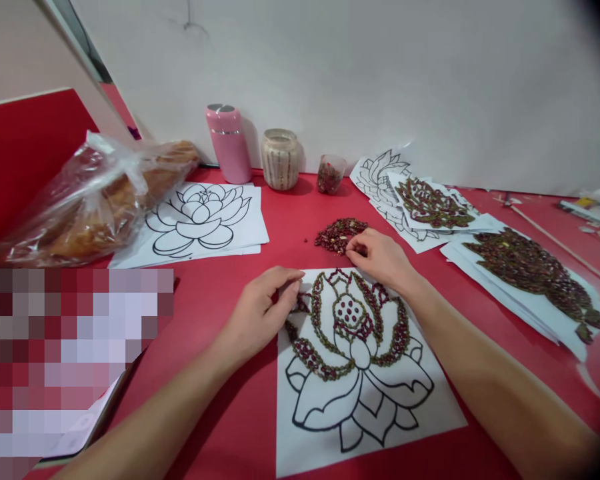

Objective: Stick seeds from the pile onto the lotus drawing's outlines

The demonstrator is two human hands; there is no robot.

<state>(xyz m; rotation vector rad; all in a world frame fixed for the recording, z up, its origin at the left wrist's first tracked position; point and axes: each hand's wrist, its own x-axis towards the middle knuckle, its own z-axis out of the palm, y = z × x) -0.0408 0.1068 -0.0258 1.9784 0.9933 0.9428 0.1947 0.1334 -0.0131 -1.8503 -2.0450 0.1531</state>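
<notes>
A white sheet with a black lotus outline (325, 440) lies on the red table, its upper petals lined with green and dark red beans. My left hand (265, 310) rests at the sheet's upper left corner, thumb and forefinger nearly together; whether anything is between them is too small to see. Beyond the sheet's top edge, my right hand (380, 259) pinches at the near right side of a pile of dark red beans (337, 235). What its fingertips hold cannot be made out.
Behind stand a pink flask (229, 147), a glass jar (280, 160) and a small cup of beans (330, 175). Left are a plastic bag of bread (110, 207) and blank lotus prints (250, 230). Bean-covered sheets (535, 273) lie right. A blurred patch covers the lower left.
</notes>
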